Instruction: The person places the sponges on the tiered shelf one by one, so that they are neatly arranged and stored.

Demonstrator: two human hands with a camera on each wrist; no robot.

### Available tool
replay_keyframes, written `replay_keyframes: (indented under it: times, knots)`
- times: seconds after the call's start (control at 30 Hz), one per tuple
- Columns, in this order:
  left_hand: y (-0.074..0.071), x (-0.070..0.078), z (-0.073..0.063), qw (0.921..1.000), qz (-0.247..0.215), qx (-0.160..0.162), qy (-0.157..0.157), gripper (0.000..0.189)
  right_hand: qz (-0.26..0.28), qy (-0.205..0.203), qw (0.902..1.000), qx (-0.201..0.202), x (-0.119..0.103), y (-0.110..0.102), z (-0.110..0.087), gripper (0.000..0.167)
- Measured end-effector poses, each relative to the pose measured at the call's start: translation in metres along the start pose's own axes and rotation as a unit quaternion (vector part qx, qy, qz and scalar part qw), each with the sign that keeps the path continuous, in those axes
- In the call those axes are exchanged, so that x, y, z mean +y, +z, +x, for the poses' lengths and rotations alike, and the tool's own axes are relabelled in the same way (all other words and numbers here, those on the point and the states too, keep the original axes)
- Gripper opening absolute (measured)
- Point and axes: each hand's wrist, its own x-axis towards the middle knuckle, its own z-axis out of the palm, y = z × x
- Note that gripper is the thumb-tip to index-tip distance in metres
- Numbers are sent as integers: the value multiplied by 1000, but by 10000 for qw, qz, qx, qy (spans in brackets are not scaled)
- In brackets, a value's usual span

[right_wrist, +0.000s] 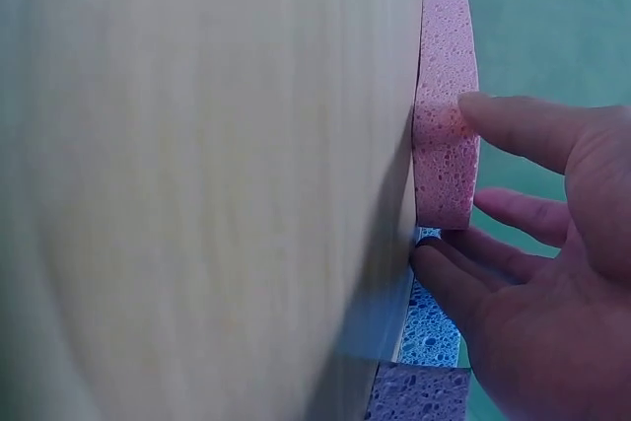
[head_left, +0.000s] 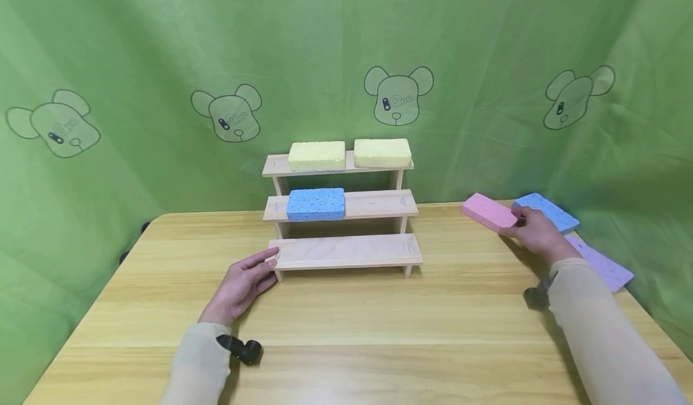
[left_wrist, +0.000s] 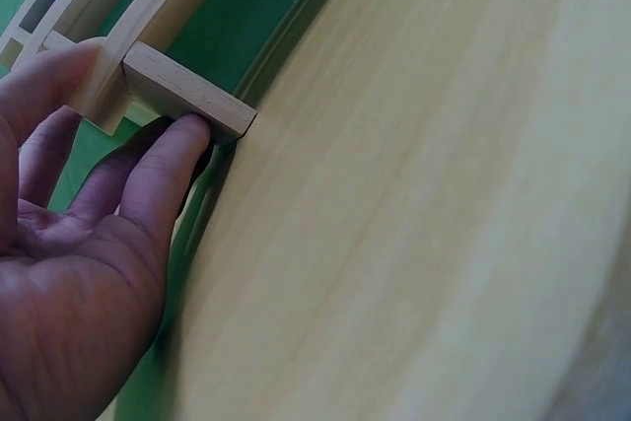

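Observation:
A three-step wooden display stand (head_left: 346, 251) stands mid-table. At the left end of its lowest step, my left hand (head_left: 240, 286) grips the corner; in the left wrist view the fingertips meet the board end and the leg (left_wrist: 187, 96). Off to the right, a pink sponge (head_left: 489, 211) has its near right end in the fingers of my right hand (head_left: 538, 234). The right wrist view shows the thumb on the long side of the pink sponge (right_wrist: 446, 115), with other fingers around its end. Beside that hand lie a blue sponge (head_left: 547, 211) and a purple sponge (head_left: 598, 263), partly covered by the arm.
Two yellow sponges (head_left: 316, 156) sit side by side on the top step. One blue sponge (head_left: 316, 204) rests on the middle step, left of centre. A green curtain (head_left: 325, 50) with printed bear heads hangs behind and beside the wooden table (head_left: 346, 345).

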Motion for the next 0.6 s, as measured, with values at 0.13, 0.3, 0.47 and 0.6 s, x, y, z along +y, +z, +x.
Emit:
replay_keyframes:
  times: [0.13,0.3,0.47,0.6]
  knots:
    - [-1,0,0,10000,15,16,-4,49,-31,75,10000,4,1,-1,1,79]
    - [-1,-1,0,10000,-22,45,5,50,-121,140,9998,47,0,-3,3,82]
    - [-1,-1,0,10000,-2,71,19,50,15,64,9998,183,0,-3,3,84]
    - [-1,-2,1,10000,56,30,45,50,228,-41,9995,222,1,-4,0,84]
